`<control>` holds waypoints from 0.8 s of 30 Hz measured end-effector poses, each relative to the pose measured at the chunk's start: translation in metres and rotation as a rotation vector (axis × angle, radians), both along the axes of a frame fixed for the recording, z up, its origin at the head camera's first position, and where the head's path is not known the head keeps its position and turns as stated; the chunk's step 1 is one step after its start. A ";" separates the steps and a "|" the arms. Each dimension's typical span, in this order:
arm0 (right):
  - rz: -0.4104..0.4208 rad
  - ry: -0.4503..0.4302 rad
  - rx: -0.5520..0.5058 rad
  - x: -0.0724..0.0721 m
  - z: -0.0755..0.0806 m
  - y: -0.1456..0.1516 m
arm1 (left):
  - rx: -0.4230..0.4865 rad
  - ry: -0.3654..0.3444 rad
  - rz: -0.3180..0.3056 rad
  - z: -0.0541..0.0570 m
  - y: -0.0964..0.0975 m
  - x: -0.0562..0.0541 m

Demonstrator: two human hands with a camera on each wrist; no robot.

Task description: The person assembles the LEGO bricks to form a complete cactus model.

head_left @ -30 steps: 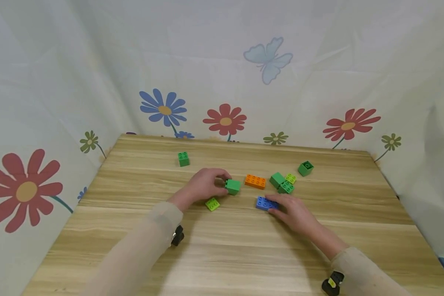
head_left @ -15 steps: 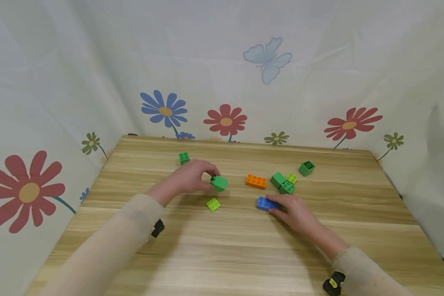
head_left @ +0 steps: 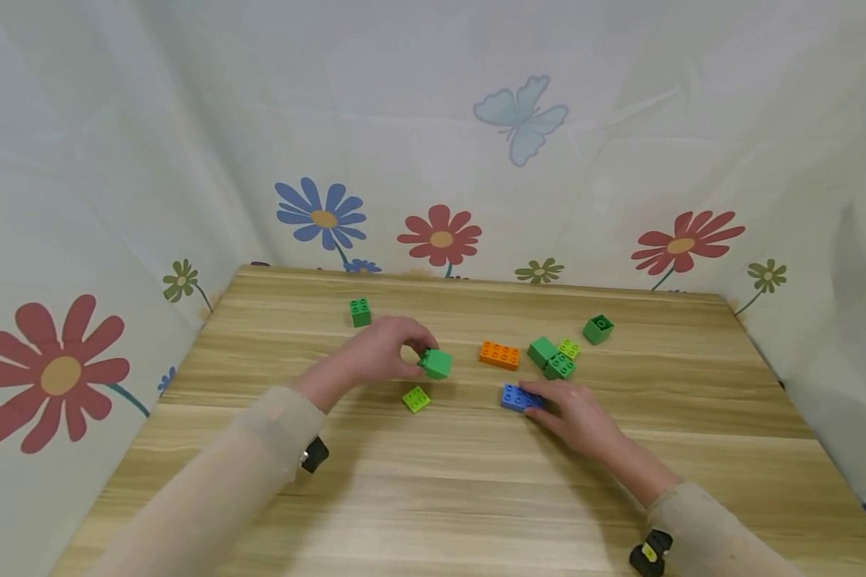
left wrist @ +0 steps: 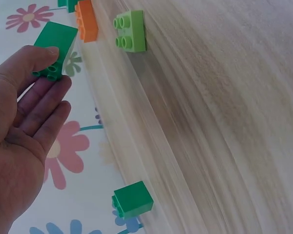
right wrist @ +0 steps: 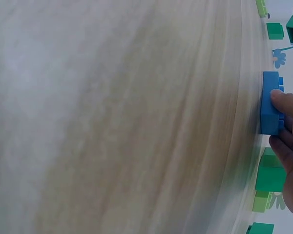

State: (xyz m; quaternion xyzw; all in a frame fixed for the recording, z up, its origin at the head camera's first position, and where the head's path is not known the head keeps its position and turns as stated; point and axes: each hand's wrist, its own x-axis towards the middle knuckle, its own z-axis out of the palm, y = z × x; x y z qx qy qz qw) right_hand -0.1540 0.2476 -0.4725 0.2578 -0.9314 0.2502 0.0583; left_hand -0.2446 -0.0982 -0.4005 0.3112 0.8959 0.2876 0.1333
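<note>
My left hand [head_left: 390,350] pinches a green toy brick [head_left: 436,364] between thumb and fingers, its studs turned toward the palm. In the left wrist view the thumb lies across that green brick [left wrist: 56,43], which is raised off the table. Farther right, my right hand [head_left: 574,413] holds a blue eight-stud brick [head_left: 516,397] lying on the table, thumb on its near side and fingers on the far side. A flat lime brick [head_left: 416,399] lies just below the left hand. Behind the blue brick is an orange brick [head_left: 499,355], studs up.
Two green bricks [head_left: 551,357] sit together behind the right hand, with a small lime brick [head_left: 568,349] against them. One green brick [head_left: 598,328] lies at the back right, its hollow underside showing. Another green brick [head_left: 360,312] stands at the back left of the wooden table [head_left: 462,497].
My left hand has moved left with the green brick, away from the orange one, then slightly back right. The right hand stays on the blue brick.
</note>
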 end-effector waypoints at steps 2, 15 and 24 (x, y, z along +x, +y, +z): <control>0.000 0.000 -0.001 0.000 0.000 0.000 | -0.003 0.007 -0.003 -0.001 0.002 0.001; -0.006 0.008 -0.013 0.001 -0.001 0.003 | -0.159 0.112 -0.057 -0.005 0.017 0.001; 0.001 0.025 -0.004 0.001 -0.003 0.001 | -0.242 0.122 -0.074 -0.013 0.037 -0.004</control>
